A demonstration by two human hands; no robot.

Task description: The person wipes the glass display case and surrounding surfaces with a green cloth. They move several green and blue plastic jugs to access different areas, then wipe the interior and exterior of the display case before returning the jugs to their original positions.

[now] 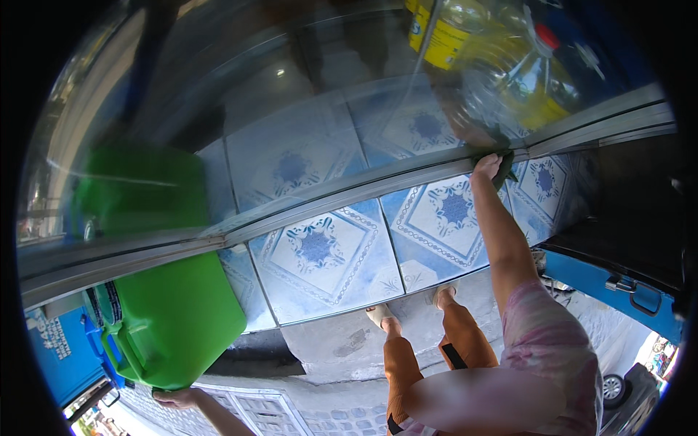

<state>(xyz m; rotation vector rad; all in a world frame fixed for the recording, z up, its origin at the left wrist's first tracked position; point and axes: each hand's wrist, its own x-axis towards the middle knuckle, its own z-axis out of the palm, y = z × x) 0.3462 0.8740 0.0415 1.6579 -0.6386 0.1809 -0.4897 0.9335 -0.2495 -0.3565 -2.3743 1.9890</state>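
The right hand [487,166] presses a dark green cloth [504,164] flat against the metal frame [349,190] of a glass counter, fingers closed on the cloth; the left hand [177,397] grips the bottom of a green jerrycan [171,320] at the counter's edge; behind the glass stand bottles of yellow oil [502,65]; wiping looks under way at the frame's right end, most of the bar likely left.
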